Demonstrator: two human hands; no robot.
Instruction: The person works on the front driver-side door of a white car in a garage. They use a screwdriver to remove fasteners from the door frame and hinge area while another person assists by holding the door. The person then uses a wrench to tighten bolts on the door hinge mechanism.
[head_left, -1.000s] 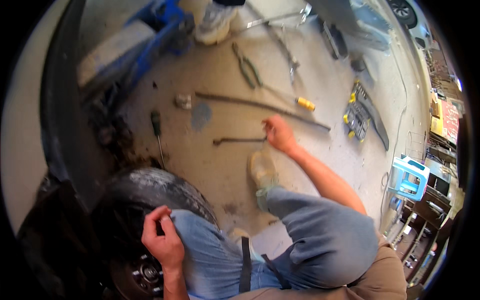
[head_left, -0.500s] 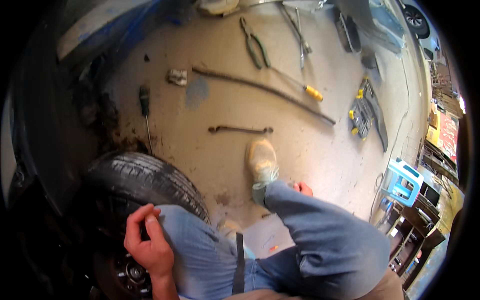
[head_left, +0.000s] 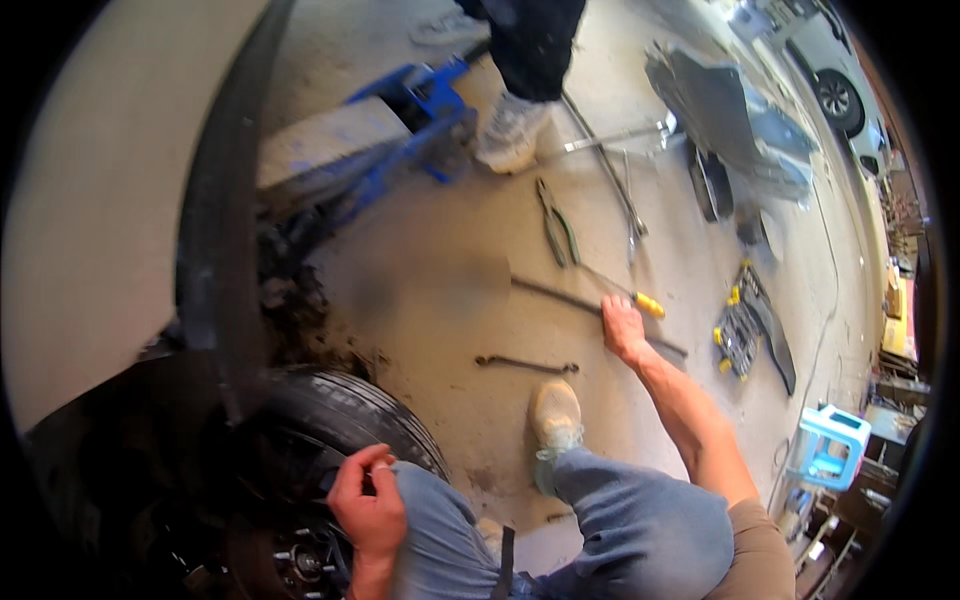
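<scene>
My right hand [head_left: 622, 326] reaches down to the floor, its fingers closed around a long dark metal bar [head_left: 560, 294] that lies slantwise there. Just beyond that hand is a screwdriver with a yellow handle [head_left: 650, 305]. My left hand [head_left: 370, 505] rests by my left knee beside the tire [head_left: 365, 405], its fingers curled in and nothing visible in them. Nearer to me than the bar lies a double-ended wrench [head_left: 527, 364]. Pliers with green handles [head_left: 558, 225] lie past the bar.
Another person's shoe [head_left: 512, 132] stands at the far side, next to a blue floor jack [head_left: 430, 130]. To the right are a socket set in its case [head_left: 740, 325] and a light-blue step stool [head_left: 833, 447]. A car body panel [head_left: 710, 100] lies at the back.
My right hand has come from beside my right knee out to the bar and closed on it. My view has shifted, bringing the other person's legs and the jack into sight.
</scene>
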